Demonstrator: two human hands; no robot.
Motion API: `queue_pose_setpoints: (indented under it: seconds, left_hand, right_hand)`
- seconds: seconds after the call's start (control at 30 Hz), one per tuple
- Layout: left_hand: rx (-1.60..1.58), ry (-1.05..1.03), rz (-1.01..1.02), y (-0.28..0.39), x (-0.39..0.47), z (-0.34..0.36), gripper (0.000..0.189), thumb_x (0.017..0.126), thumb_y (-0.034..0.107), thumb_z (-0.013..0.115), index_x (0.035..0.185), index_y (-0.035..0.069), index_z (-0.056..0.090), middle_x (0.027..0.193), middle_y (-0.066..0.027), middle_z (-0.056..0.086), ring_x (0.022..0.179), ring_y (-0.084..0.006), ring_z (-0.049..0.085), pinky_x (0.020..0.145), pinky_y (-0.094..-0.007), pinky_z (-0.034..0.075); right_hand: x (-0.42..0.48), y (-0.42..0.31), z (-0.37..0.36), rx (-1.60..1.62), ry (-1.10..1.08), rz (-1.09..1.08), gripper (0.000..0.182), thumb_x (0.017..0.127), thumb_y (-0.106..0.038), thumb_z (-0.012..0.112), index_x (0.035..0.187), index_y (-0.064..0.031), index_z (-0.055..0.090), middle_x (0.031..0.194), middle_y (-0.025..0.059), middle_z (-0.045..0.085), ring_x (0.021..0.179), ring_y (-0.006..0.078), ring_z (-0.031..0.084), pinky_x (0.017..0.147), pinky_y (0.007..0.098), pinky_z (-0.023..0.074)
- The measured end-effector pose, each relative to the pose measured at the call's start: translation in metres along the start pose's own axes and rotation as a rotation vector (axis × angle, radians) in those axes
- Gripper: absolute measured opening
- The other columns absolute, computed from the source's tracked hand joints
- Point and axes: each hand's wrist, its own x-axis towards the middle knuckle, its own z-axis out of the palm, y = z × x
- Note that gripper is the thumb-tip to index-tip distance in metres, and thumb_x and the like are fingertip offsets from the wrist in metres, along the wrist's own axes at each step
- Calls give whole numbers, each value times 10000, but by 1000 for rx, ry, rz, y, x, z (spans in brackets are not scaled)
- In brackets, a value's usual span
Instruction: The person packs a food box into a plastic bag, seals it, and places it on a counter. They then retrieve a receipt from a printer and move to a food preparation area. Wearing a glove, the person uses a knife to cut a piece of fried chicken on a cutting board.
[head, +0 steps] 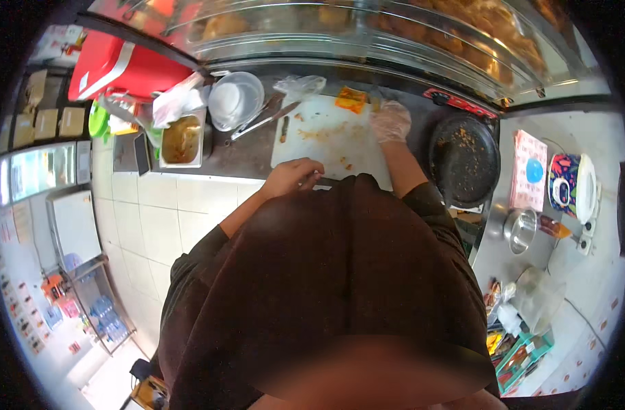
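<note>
A white cutting board (317,148) with brown and orange food residue lies on the dark counter before me. My left hand (294,175), bare with bent fingers, is at the board's near-left edge, close to my dark top. Whether it holds anything is unclear. My right hand (392,122) wears a clear plastic glove and is over the board's far-right part. Something small and yellowish shows by its fingertips; I cannot tell if it is gripped. Just left of that hand, a yellow-orange packet (351,100) lies at the board's far edge, near a crumpled clear plastic bag (299,87).
Left of the board are a knife (266,121), a clear plastic bowl (235,100) and a metal pan of brown sauce (182,141). A black round pan with crumbs (463,159) stands right. A glass display case (292,33) borders the counter's back. A phone (142,154) lies far left.
</note>
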Motion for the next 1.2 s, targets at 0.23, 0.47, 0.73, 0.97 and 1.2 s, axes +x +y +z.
queue_pose_setpoints:
  seconds: [0.23,0.47,0.73,0.97,1.2]
  left_hand:
    - [-1,196,-149,-33,-55,-30,93,948,111,640,1037,85,627,978,-111,697,860,-288,687,750,-384,542]
    - [-7,211,-138,-50,-70,-54,126,944,118,654,1059,73,631,1023,-131,700,889,-294,689,755,-392,546]
    - [228,399,46,-81,7,-66,282,824,58,692,1097,116,653,1076,-138,663,971,-364,626,841,-446,511]
    - [739,245,-89,-105,92,-45,471,847,262,676,1311,186,639,1327,-129,578,1057,-386,602,911,-492,488]
    - [452,223,-95,-134,108,-51,365,895,196,618,1247,107,663,1338,-119,609,1109,-375,636,928,-487,524]
  right_hand:
    - [4,0,-11,53,31,90,294,865,-407,608,980,-183,759,1073,105,725,1016,292,689,859,400,553]
    - [45,-38,-21,172,-30,-237,260,828,-394,642,893,-171,759,1021,137,721,1020,284,678,875,405,539]
    - [45,-69,-28,150,-122,73,351,828,-428,687,1061,-172,745,1156,146,706,1108,312,659,938,422,519]
    - [44,-50,-13,168,-187,251,442,838,-392,733,1171,-101,723,1233,153,688,1157,308,645,984,386,498]
    - [9,-38,-33,925,-414,-28,382,882,-327,718,1184,-93,710,1179,73,709,1080,215,657,936,371,502]
